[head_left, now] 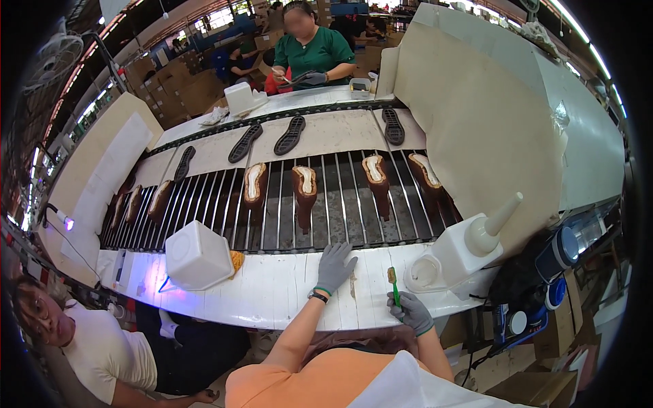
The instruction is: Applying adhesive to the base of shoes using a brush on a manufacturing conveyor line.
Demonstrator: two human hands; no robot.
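My left hand [335, 267], in a grey glove, lies with its fingers stretched out on the white table edge [272, 282] beside the bars. In my right hand [412, 313], also gloved in grey, is a small green-handled brush [394, 284] like a toothbrush, its brown bristle end pointing up. Just beyond that hand stands a white plastic bottle with a cone-shaped spout [469, 238]. Ahead of me, brown shoe uppers [305, 190] sit sole side up on the metal bars, with pale undersides. Black shoe soles [290, 135] rest on the light strip behind them.
A white box-shaped container [197, 256] stands left on the table, near a purple glow. Light panels [476, 102] flank the conveyor. Across it, a person in green [314, 51] holds a dark sole. Another person in a white top [112, 340] is at lower left.
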